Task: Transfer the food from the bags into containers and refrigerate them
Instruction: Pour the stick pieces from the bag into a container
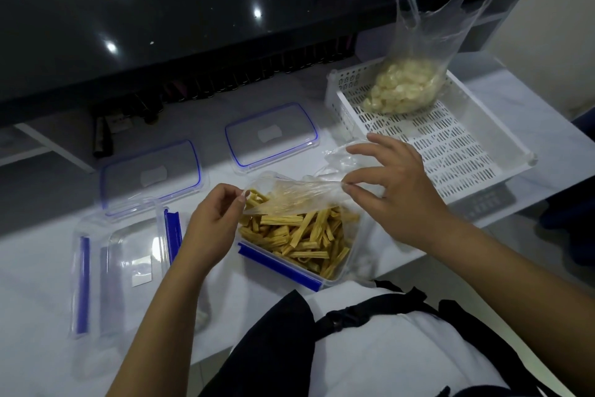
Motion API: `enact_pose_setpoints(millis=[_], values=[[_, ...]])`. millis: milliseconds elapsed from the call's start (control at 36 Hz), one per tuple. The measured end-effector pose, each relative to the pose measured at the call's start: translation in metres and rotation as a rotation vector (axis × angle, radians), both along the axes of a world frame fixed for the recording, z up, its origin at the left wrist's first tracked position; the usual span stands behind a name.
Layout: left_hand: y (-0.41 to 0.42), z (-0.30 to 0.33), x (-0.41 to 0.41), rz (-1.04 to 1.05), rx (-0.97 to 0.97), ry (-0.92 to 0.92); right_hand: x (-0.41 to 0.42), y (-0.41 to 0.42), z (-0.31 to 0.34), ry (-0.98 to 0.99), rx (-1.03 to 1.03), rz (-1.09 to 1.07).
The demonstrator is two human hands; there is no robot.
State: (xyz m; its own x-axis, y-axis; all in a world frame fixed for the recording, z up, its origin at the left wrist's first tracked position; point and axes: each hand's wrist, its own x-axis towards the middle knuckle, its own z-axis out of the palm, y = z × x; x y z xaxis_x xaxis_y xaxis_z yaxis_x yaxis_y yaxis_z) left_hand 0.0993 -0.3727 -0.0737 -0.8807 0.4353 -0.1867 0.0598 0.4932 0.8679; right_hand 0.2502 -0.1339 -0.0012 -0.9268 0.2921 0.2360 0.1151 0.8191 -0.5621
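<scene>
While the yellow sticks already sit in the near container, the clear bag they belong to is stretched flat just above it. The left hand pinches one corner and the right hand pinches the other, both clamped on plastic. So I'd say bag one is basically emptied and this is the shake-out. Next up is probably ditching that bag and going for the second bag of pale chunks in the white basket. The empty container waits at left, and both lids lie behind, so nothing's sealed yet.
</scene>
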Motion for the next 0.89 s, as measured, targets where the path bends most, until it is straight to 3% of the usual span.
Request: enact_pose_setpoints(millis=[333, 556, 667, 806, 889], values=[[-0.005, 0.027, -0.001, 0.089, 0.063, 0.103, -0.013, 0.0, 0.014, 0.059, 0.022, -0.001], [0.021, 0.074, 0.009, -0.382, -0.029, 0.199, -0.035, -0.017, 0.024, 0.131, 0.058, 0.091], [0.048, 0.069, 0.015, -0.419, -0.008, 0.221, -0.034, -0.022, 0.02, 0.186, -0.001, 0.153], [0.053, 0.063, 0.011, -0.268, 0.082, 0.202, -0.009, -0.001, 0.006, 0.295, -0.134, -0.114], [0.044, 0.059, 0.007, -0.217, 0.124, 0.162, 0.01, 0.015, -0.009, 0.228, -0.461, -0.338]])
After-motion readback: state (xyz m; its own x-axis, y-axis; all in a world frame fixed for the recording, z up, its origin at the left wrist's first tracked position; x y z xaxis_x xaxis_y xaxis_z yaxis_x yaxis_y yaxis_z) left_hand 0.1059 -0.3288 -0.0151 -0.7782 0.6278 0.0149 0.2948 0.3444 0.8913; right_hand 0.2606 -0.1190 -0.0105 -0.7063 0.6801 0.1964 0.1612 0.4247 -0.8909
